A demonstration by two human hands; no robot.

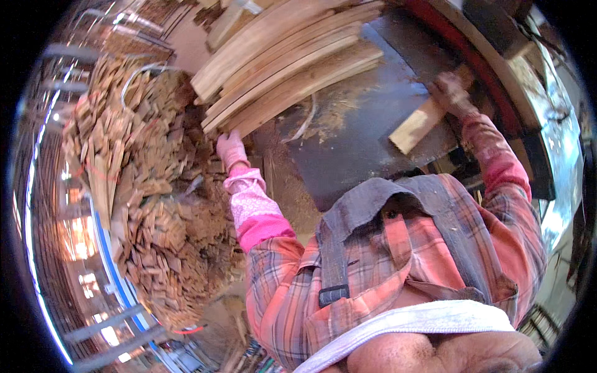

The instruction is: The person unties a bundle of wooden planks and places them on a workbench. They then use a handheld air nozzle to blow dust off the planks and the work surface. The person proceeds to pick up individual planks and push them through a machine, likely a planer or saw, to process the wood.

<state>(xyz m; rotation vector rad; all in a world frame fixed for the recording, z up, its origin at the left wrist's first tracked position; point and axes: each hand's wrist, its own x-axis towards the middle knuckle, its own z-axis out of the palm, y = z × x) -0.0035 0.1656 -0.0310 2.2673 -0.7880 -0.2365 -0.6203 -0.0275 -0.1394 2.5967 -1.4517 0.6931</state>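
Observation:
My left hand (231,151), in a pink glove, is closed at the left end of the nearest long wooden board (305,93). Several more long boards (273,46) lie side by side just beyond it, stacked over the left part of a dark metal table (348,155). On the right, my right hand (453,94) is wrapped over the far part of a short wooden board (418,126), which lies slantwise on the table. Its fingers are slightly blurred. Sawdust (333,118) and a thin curved wood strip (306,119) are on the metal between my hands.
A large heap of wood offcuts (146,186) rises on the left, close to my left arm. Along the table's right side runs a dark red rail (463,40). A blue and white beam (118,280) stands at the far left.

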